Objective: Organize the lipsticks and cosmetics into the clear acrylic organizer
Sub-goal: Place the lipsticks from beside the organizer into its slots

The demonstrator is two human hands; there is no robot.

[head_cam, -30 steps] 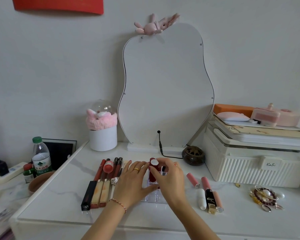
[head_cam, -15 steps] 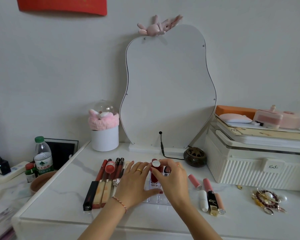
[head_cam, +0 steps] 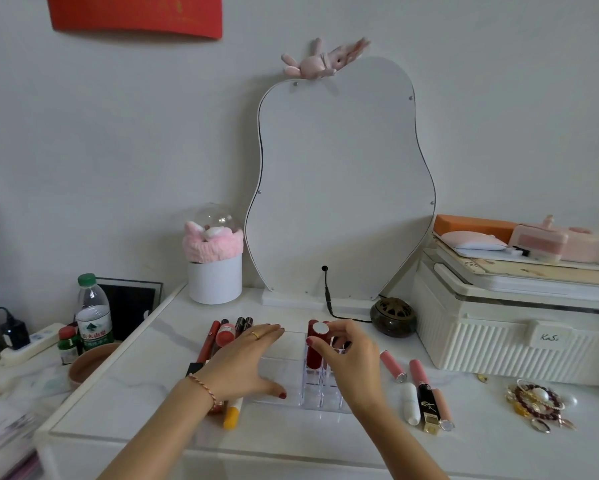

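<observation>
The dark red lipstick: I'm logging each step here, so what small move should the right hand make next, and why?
Probably release the dark red lipstick: it already stands upright in a slot of the clear organizer, with the right hand pinching its top while the left hand steadies the organizer.

right hand (head_cam: 351, 362) pinches red lipstick (head_cam: 314, 348) upright in organizer (head_cam: 320, 386) | left hand (head_cam: 246, 362) flat beside it
</observation>
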